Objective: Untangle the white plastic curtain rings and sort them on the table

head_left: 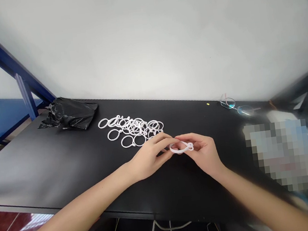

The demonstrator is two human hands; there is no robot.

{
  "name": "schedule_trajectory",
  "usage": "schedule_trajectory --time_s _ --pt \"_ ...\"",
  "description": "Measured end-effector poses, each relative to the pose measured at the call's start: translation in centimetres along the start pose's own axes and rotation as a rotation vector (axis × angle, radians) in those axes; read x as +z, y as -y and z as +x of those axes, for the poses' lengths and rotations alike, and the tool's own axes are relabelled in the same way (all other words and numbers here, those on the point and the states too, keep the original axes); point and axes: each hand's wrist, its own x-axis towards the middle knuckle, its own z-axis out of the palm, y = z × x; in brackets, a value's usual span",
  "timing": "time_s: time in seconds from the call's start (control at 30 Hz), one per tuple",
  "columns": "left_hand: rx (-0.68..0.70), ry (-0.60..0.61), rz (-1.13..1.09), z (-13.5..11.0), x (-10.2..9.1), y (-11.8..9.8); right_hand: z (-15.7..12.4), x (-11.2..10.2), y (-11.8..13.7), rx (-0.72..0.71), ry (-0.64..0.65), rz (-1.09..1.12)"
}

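Note:
Between my two hands, above the black table, is a white plastic ring [178,151] with small loops at its right end. My left hand [150,155] pinches the ring's left side with thumb and fingers. On the other side, my right hand [203,150] grips it near the looped end. Just beyond my left hand lies a loose pile of similar white rings [135,127], several overlapping and a few apart at the near edge. My left fingers hide part of the pile's near right side.
A crumpled black plastic bag [72,112] lies at the table's back left. Eyeglasses [228,103] rest at the back right, near a small yellow bit [208,104]. A blurred, pixelated package [282,152] sits at the right. The black table [92,164] meets a white wall; cables [170,227] hang below its front edge.

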Motion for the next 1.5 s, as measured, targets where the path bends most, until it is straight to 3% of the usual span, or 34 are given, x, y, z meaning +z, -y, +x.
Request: schedule_trajectory --time_s 0.1,0.3,0.4,0.67,0.93,1.33,1.5 --pt "-0.012 -0.029 0.032 0.1 -0.2 -0.1 -0.1 -0.1 0.0 0.008 -0.002 -0.024" --pt "-0.022 -0.118 0.149 0.2 -0.3 0.1 0.6 -0.8 0.5 0.055 0.142 0.074" --pt "-0.019 -0.136 0.197 0.1 -0.4 0.2 0.9 -1.2 0.7 0.057 0.091 0.039" --pt "0.028 -0.077 0.329 -0.2 -0.3 0.2 0.3 -0.5 0.3 0.171 0.161 -0.027" --pt "0.084 -0.046 0.35 -0.3 0.1 0.5 0.0 -0.4 -0.1 0.07 0.092 -0.109" --pt "0.124 -0.035 0.375 -0.2 -0.1 0.3 0.0 -0.4 -0.3 0.05 0.082 -0.126" --pt "0.149 -0.196 0.549 0.1 -1.1 0.7 0.6 -0.9 -0.5 0.109 0.051 -0.056"
